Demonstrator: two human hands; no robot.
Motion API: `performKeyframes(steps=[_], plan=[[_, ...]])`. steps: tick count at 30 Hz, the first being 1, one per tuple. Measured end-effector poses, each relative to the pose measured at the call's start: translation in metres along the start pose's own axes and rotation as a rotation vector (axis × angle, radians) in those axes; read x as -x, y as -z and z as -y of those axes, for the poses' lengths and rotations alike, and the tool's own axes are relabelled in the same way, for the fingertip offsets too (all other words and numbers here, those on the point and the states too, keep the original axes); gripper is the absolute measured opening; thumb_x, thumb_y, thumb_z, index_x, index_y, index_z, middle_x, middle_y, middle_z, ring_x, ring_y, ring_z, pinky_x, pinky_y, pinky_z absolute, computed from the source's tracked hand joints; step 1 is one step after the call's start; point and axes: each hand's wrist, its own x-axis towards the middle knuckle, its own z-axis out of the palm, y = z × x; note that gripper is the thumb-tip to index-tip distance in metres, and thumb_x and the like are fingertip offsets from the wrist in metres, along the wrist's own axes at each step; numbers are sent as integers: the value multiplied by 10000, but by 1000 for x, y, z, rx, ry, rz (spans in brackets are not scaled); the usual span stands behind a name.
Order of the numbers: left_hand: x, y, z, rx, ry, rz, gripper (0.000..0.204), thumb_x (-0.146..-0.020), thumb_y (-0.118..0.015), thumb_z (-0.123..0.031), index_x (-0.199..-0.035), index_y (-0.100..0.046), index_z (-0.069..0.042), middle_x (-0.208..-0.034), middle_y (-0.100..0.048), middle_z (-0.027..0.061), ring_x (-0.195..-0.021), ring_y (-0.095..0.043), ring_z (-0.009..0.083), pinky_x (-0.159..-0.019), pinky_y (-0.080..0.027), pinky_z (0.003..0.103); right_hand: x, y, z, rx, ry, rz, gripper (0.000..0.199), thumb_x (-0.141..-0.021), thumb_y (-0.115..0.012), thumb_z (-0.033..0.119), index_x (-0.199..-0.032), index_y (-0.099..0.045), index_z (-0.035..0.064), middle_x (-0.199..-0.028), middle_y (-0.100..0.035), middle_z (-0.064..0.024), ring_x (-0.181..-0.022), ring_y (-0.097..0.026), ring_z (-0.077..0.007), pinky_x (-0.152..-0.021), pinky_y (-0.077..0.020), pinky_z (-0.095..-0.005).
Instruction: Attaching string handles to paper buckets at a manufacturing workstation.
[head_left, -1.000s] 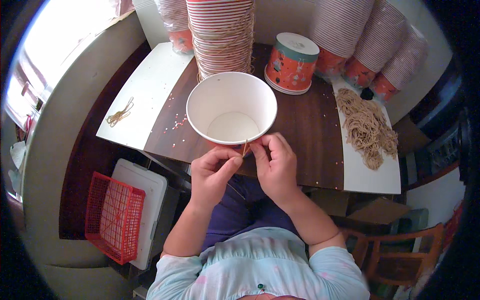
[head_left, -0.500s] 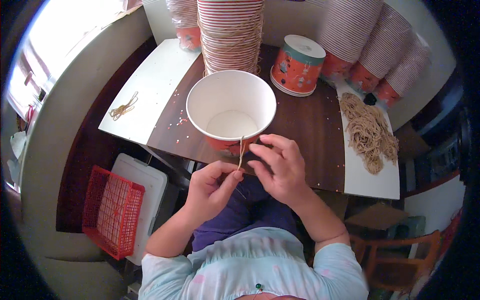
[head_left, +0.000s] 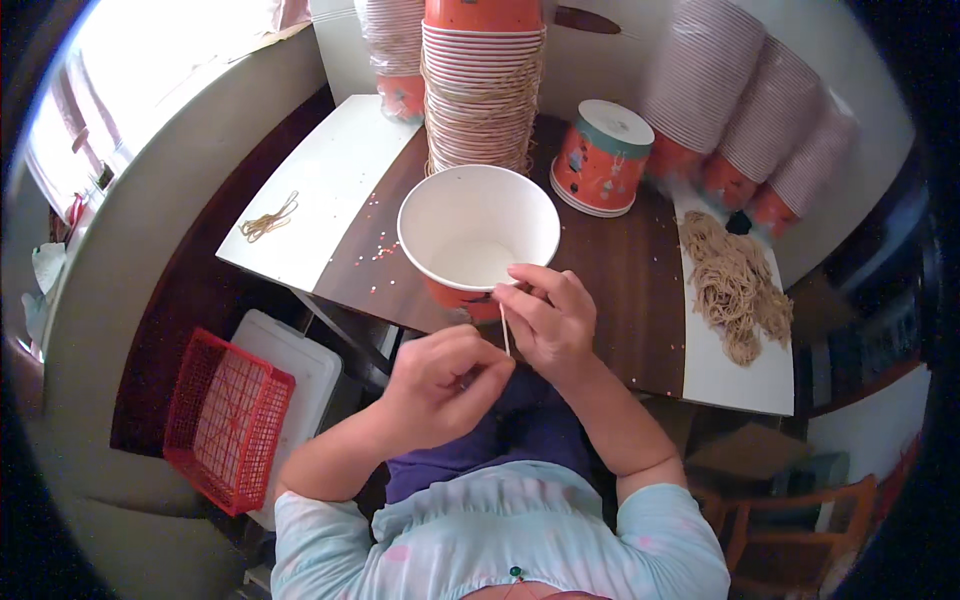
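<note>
We find the round paper tub point(head_left: 475, 235), white inside and red outside, mouth up. Right hand point(head_left: 552, 322): nearer, at the tub's near rim, fingers bent; firm grip — cannot tell. Left hand point(head_left: 440, 385): farther from the tub, bodyward, closed in a pinch on the thin pale-tan string point(head_left: 505, 330) — its long axis running bodyward from the tub's near side.

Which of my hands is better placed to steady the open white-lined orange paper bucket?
Likely your right hand: it's at the near side of the bucket. Your left hand is lower, apart from the bucket, pinching the thin beige cord.
</note>
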Motion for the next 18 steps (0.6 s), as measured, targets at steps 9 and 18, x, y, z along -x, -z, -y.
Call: performKeyframes(steps=[9, 18], plan=[[4, -7, 6, 128, 12, 2, 36, -765, -636, -17, -771, -602, -6, -615, -517, 80, -509, -500, 167, -462, -372, 276, -11, 6, -10, -59, -21, 85, 205, -682, -696, 43, -872, -647, 105, -898, -649, -50, -637, -591, -220, -557, -470, -319], [39, 8, 21, 773, 537, 350, 434, -910, -578, -184, -1304, -463, -43, -847, -572, -1, -738, -496, 54, -604, -438, 217, -28, 76, -45, -380, -341, 360, 171, -718, -668, -62, -856, -626, 28, -872, -645, -96, -804, -629, -196, -715, -503, -287]])
